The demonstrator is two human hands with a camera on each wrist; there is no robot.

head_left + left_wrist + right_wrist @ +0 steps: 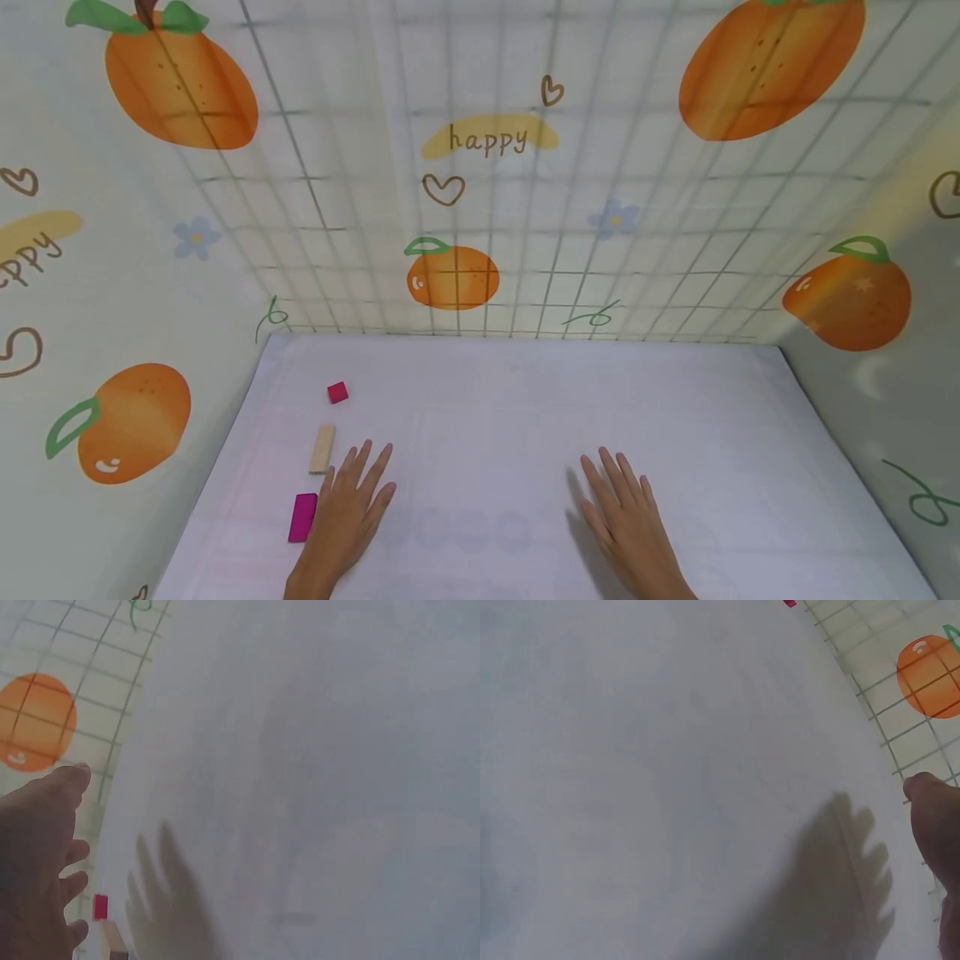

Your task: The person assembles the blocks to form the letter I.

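1. A magenta flat block (pixel 302 517) lies flat on the white table, long side running away from the viewer, just beside the left hand.
2. A pale wooden bar (pixel 322 449) lies flat just beyond it, near the fingertips.
3. A small red cube (pixel 337 392) sits farther back, apart from both.

Three blocks lie on the counter (pixel 525 417): one red cube (pixel 337 392), one tan bar (pixel 323 448), one magenta bar (pixel 303 517). Two hands.

Bright even light; soft shadows; wrist views blurred.
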